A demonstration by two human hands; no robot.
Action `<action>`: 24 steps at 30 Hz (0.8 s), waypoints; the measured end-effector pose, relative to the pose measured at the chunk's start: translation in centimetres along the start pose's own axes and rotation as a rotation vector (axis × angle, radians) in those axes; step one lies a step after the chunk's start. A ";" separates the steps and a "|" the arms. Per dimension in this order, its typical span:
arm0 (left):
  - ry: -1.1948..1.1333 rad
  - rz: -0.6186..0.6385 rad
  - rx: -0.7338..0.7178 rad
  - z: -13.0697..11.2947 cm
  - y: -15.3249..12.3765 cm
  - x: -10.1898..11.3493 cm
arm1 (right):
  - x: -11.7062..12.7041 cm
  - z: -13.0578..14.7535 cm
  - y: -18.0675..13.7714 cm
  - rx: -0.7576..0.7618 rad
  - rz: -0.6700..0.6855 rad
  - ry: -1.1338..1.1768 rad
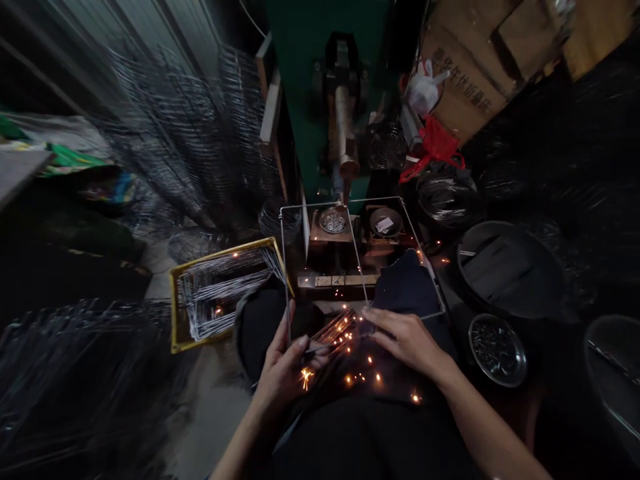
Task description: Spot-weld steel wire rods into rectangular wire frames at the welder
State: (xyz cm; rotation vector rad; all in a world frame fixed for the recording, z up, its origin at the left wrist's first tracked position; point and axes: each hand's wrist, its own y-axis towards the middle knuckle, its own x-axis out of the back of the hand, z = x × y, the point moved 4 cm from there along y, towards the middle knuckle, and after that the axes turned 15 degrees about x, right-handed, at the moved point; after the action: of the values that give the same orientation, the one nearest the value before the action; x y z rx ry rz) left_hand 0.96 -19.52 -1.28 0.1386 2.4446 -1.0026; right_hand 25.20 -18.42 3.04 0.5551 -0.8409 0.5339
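Observation:
A rectangular metal wire frame (pixel 355 250) with a rod across its middle spans my lap and reaches to the copper-coloured tip (pixel 345 192) of a welding machine (pixel 345 123). My left hand (pixel 285 357) is closed on the frame's left side, its thumb over a thin grey piece. With fingertips pinched at the near end of the middle rod, my right hand (pixel 407 337) rests above the frame's near right part. Between the hands lies a bundle of thin rods (pixel 335 330), partly hidden. Bright sparks scatter over my lap and around both hands.
A yellow crate (pixel 174 313) of bent wire pieces stands at left. Below the welder tip sit a dish of small metal bits (pixel 333 221) and another bowl (pixel 393 230). At right are a metal bowl of small parts (pixel 497 350) and a large dark pan (pixel 505 267). Stacked wire racks (pixel 185 127) fill the back left.

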 end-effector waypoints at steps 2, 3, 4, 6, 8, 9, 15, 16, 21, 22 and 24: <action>0.010 0.061 -0.076 -1.9 2.5 0.1 | 0.4 -2.0 1.9 0.015 -0.038 -0.068; 0.026 0.100 -0.111 -3.2 4.0 -0.1 | 0.9 -3.3 3.2 0.016 -0.058 -0.111; 0.041 0.132 -0.142 -4.8 5.6 -0.3 | 1.4 -4.9 4.8 0.008 -0.084 -0.158; 0.067 0.174 -0.192 -8.4 9.0 -0.8 | 2.9 -8.2 8.2 -0.012 -0.127 -0.244; 0.080 0.184 -0.229 -12.0 11.9 -1.4 | 4.5 -11.2 11.4 -0.023 -0.157 -0.305; 0.083 0.182 -0.243 -13.6 13.1 -1.7 | 5.3 -12.4 12.9 -0.022 -0.172 -0.322; 0.083 0.173 -0.282 -19.1 16.8 -2.9 | 7.8 -16.5 17.7 0.007 -0.262 -0.315; 0.081 0.171 -0.284 -19.5 17.0 -2.9 | 7.9 -16.8 18.1 0.003 -0.275 -0.316; 0.064 0.168 -0.307 -20.2 17.3 -2.7 | 8.0 -17.5 19.0 -0.033 -0.323 -0.325; 0.063 0.170 -0.312 -20.3 17.4 -2.6 | 8.0 -17.5 19.2 -0.039 -0.326 -0.330; 0.063 0.172 -0.315 -20.5 17.7 -2.3 | 8.1 -17.4 19.4 -0.058 -0.318 -0.348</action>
State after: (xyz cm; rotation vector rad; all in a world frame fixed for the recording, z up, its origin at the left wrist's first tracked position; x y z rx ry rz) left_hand -0.48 7.51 1.17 0.2712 2.5604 -0.5387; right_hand 26.70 8.79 4.81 0.7250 -1.0689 0.1206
